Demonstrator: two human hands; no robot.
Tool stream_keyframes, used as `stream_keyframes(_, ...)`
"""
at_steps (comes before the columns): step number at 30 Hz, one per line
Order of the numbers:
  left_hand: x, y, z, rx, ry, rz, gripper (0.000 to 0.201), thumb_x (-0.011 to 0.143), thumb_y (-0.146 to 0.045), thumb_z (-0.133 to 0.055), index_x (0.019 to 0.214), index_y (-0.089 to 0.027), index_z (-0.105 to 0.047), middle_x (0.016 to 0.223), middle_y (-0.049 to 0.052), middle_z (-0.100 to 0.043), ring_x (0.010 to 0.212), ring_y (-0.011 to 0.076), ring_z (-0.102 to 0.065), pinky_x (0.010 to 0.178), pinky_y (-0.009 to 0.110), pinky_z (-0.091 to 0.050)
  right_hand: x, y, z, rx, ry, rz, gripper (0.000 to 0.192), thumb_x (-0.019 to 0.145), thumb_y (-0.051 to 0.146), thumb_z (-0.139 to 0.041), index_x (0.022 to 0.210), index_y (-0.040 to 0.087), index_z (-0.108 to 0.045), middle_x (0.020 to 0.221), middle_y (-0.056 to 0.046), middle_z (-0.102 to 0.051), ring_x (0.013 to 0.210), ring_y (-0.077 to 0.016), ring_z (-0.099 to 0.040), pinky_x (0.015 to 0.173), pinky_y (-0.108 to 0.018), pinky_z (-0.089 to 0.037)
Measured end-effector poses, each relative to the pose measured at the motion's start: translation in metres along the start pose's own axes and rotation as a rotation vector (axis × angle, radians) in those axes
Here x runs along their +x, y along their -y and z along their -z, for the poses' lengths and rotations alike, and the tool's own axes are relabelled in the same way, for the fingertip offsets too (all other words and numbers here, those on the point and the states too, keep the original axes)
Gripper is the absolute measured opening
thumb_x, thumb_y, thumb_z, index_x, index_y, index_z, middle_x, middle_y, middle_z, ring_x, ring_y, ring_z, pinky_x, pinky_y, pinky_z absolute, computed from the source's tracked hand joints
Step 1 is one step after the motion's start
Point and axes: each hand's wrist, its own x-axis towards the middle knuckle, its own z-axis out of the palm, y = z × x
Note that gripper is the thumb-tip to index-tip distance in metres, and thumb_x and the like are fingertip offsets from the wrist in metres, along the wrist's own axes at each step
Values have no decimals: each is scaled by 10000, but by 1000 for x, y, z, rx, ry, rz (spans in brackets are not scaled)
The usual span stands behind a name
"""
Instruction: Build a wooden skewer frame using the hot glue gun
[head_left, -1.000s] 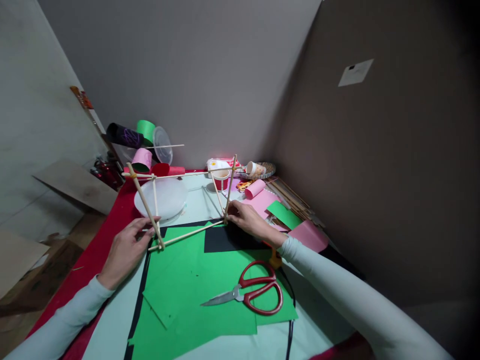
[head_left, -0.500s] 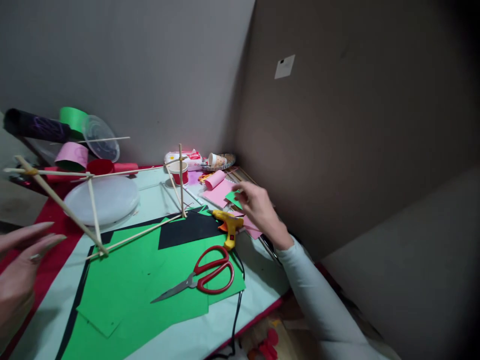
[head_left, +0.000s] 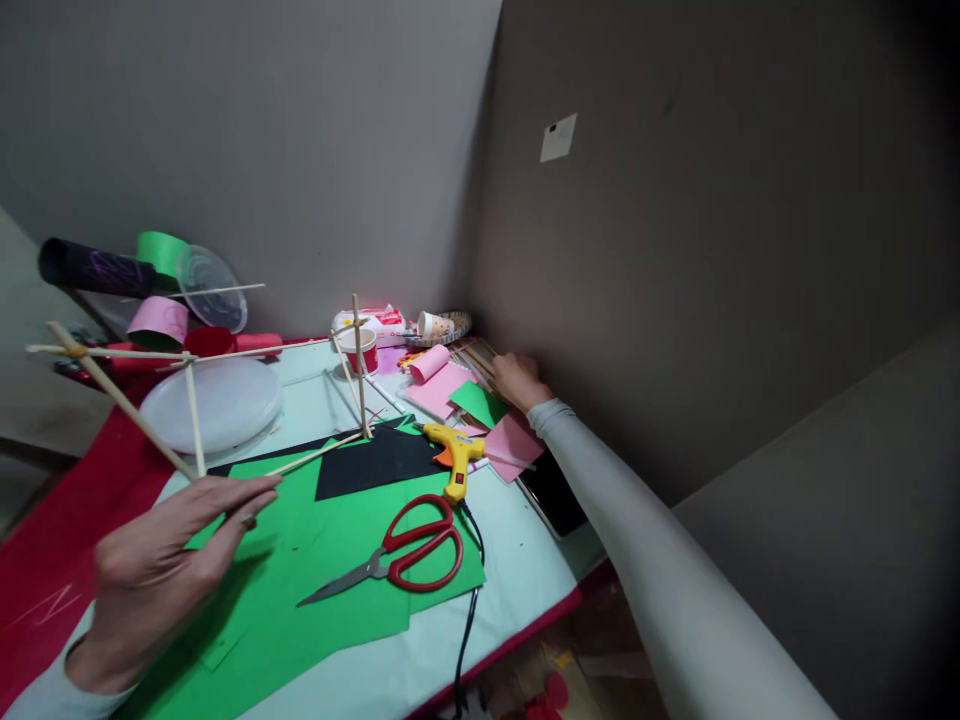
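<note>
The right hand point(head_left: 516, 380) reaches far forward to the bundle of wooden sticks point(head_left: 480, 357) lying against the wall, their long axis running away from it; whether its fingers have closed on any I cannot tell. The left hand point(head_left: 161, 560) hovers open, fingers together, just beside the near corner of the stick frame point(head_left: 195, 420), which stands thin, pale and upright on the green paper point(head_left: 322, 590) covering the surface

Counter point(head_left: 517, 560), pale top over red cloth. Green paper sheets point(head_left: 330, 590) under the left hand point(head_left: 150, 570), red scissors point(head_left: 409, 555) just right of it. Yellow glue gun point(head_left: 454, 455) between the hands. Pink paper point(head_left: 514, 440) beside the right hand point(head_left: 517, 378). White round lid point(head_left: 214, 400) beyond the left hand.
</note>
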Motion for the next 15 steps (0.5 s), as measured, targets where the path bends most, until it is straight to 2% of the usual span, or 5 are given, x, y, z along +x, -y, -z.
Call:
stream_keyframes(2,1,-2,-2,-32,21,-76,95,905,-235,-699,951,-240,-782,859,-37,-798,727,104,-744,735,172,-569,5,2,0,-25,7,3,361,995,367,-667,1274,139,-643,1269,-121,-668,1086,-242,-685,921,-444,-592)
stream_keyframes(5,-3,3,-6,-42,33,-108,128,911,-175,-677,975,-226,-776,863,-19,-804,766,123,-764,738,190,-593,9,2,0,-66,-7,-12,348,998,366,-663,1265,144,-646,1250,-111,-675,1064,-234,-691,904,-436,-598)
stream_keyframes(8,-9,7,-10,-37,43,-113,178,922,-153,-648,1023,-233,-771,883,-6,-810,803,139,-771,793,226,-609,9,0,1,-105,-51,-46,345,999,372,-661,1254,140,-651,1240,-112,-681,1065,-235,-692,909,-440,-596)
stream_keyframes(13,-13,2,-10,-46,115,-74,298,933,-50,-541,1066,-215,-750,918,30,-779,825,132,-750,734,202,-579,1,-6,8,-122,-151,-92,295,998,350,-662,1187,124,-676,1195,-110,-703,1071,-237,-695,935,-446,-579)
stream_keyframes(15,-14,1,-10,-52,149,-60,340,936,-31,-497,1087,-218,-738,942,39,-768,852,136,-746,730,201,-566,-5,-9,14,-111,-197,-88,222,1025,243,-581,1118,76,-694,1140,-171,-720,1088,-288,-698,929,-475,-558)
